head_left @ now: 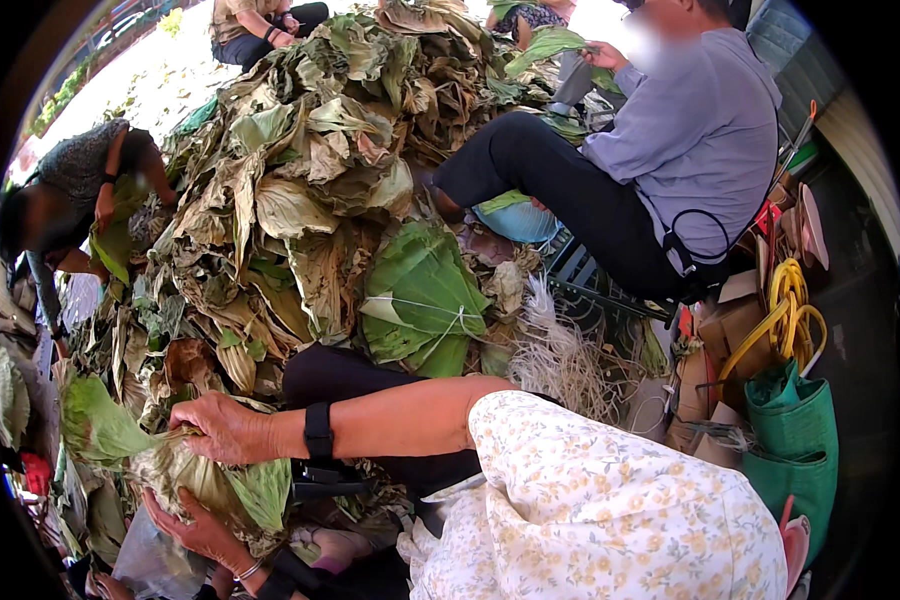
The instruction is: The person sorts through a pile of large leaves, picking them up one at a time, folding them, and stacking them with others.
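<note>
My right hand (215,427), with a black band on its wrist, pinches the gathered end of a large leaf (105,418), its broad green part spreading out to the left. Just below, my left hand (198,530), with a bracelet, has its fingers spread against the lower side of a pale, wilted leaf bundle (185,475). A green leaf part (263,492) hangs at the right of that bundle. Beyond my knee sits a folded green leaf packet (425,300) tied with white string. Beside it lies a heap of loose white strings (565,350).
A tall pile of dried brown leaves (300,200) rises ahead. A co-worker in a grey-blue top (680,130) sits at the right holding a leaf; another person (80,190) bends at the left. Yellow hose (790,310), a green sack (790,440) and a dark crate (595,275) stand right.
</note>
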Demonstrator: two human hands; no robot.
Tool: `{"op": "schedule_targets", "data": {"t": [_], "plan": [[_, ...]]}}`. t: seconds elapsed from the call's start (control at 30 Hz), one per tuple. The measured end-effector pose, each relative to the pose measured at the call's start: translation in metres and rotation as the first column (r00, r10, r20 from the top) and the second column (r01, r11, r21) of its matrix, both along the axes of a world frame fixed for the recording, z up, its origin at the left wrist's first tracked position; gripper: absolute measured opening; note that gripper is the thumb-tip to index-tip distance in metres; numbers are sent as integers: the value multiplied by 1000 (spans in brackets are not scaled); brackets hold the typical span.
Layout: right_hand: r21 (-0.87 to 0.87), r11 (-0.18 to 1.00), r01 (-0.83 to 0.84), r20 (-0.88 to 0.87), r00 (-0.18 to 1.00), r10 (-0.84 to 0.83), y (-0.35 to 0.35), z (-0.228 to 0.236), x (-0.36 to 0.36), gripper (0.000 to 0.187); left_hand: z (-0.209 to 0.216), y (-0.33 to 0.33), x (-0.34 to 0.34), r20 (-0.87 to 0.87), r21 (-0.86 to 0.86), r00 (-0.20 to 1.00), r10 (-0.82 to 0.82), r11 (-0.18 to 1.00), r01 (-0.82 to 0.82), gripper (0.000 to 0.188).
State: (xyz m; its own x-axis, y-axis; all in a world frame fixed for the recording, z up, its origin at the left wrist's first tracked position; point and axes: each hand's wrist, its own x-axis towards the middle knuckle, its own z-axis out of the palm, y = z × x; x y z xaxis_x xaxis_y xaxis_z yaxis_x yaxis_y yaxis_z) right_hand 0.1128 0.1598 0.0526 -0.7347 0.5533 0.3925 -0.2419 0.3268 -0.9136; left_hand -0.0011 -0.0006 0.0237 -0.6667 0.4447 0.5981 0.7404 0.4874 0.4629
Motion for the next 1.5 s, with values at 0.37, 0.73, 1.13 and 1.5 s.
{"op": "schedule_targets", "data": {"t": [0.37, 0.73, 1.13, 1.5], "plan": [[-397, 894, 206, 64, 978, -197, 151, 7, 72, 18, -18, 11, -4, 250, -10, 968, -3, 1000, 6, 48], [-596, 623, 508, -171, 677, -716, 434, 144, 179, 98, -52, 34, -17, 334, 39, 935, -117, 993, 111, 56], [-489, 648, 584, 614, 758, -220, 218, -148, 159, 46, -40, 44, -2, 424, 15, 897, -128, 991, 134, 62], [-389, 850, 356, 718, 695, 38, 118, -258, 167, 16, -35, 43, 1, 564, 96, 811, -155, 988, 122, 58]]}}
